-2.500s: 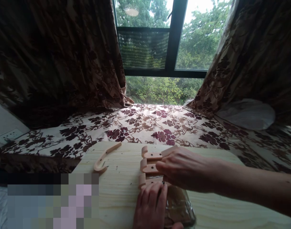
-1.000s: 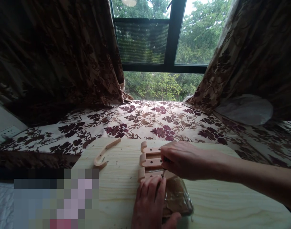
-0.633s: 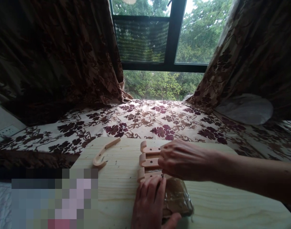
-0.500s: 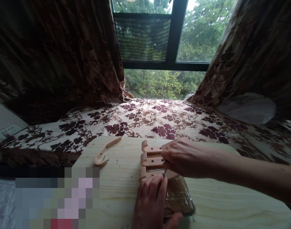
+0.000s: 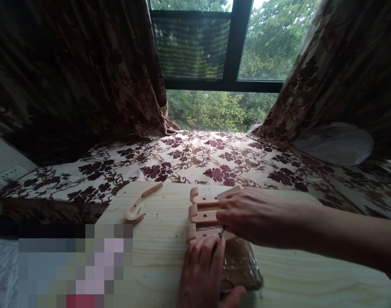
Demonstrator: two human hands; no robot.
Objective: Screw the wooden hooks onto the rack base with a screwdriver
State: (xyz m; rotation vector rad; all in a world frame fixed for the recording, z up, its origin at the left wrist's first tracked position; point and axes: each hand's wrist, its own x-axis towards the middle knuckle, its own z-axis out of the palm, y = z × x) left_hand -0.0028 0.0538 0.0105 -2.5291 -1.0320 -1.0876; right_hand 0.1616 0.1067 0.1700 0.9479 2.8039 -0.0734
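Three pale wooden hooks (image 5: 204,217) lie side by side across a brown block wrapped in clear film (image 5: 243,263), curled ends to the left. Dark screw holes show along them. My left hand (image 5: 200,267) presses its fingers on the nearest hook (image 5: 207,234), its thumb held apart over the block. My right hand (image 5: 242,214) is closed above the hooks' right part. From its fist a thin metal tool (image 5: 223,229) points down at a hole in the nearest hook; the handle is hidden. One more wooden hook (image 5: 139,203) rests apart on the left.
Everything sits on a light wooden board (image 5: 294,273) with small dark bits scattered about. Behind it is a floral-covered ledge (image 5: 195,158) below a window, with curtains (image 5: 118,77) on both sides. A whitish plastic bag (image 5: 338,143) lies on the right. A blurred patch covers the lower left.
My right hand has shifted and turned slightly over the nearest hook, with the tool's tip at the same hole. My left hand and the hooks keep their places.
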